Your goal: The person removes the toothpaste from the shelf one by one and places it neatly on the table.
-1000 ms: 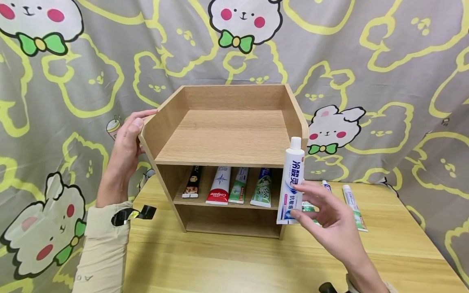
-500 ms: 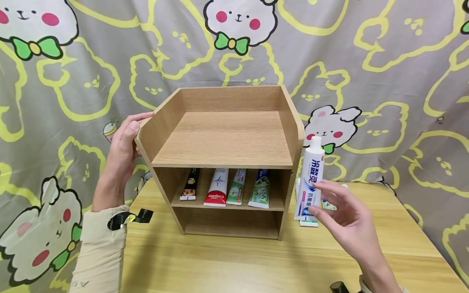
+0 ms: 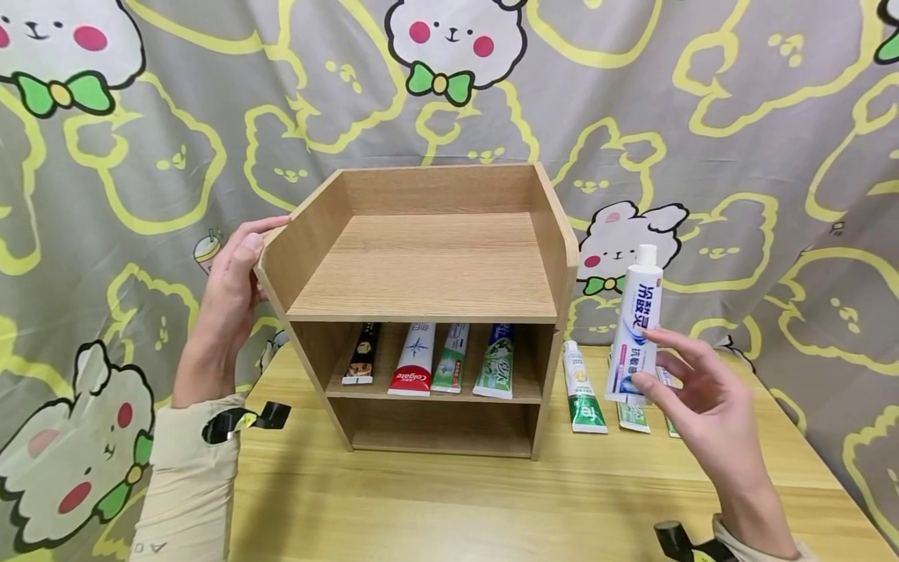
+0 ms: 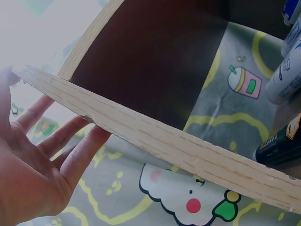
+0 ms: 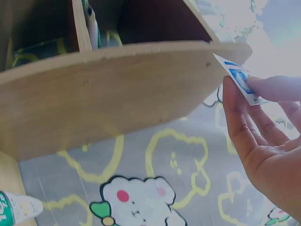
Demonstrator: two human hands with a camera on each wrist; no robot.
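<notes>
My left hand (image 3: 235, 285) grips the upper left side panel of a wooden desktop shelf (image 3: 428, 257); in the left wrist view its fingers (image 4: 70, 141) lie against the panel's outer side. My right hand (image 3: 712, 421) pinches a white and blue toothpaste tube (image 3: 637, 312) between thumb and fingers near its flat end, cap up, to the right of the shelf. On the middle level lie several tubes: a black one (image 3: 363, 353), a red and white Colgate one (image 3: 413, 359), a slim green and white one (image 3: 452, 359) and a green and blue one (image 3: 495, 363).
Right of the shelf, a green and white tube (image 3: 584, 390) lies on the wooden table (image 3: 421, 507). Another green tube (image 3: 634, 416) behind the held tube is partly hidden, with one more beside it. A patterned curtain (image 3: 281, 94) hangs behind.
My right hand has carried the held toothpaste tube rightward, from before the shelf's right side to over the tubes on the table. The left hand keeps its hold on the panel.
</notes>
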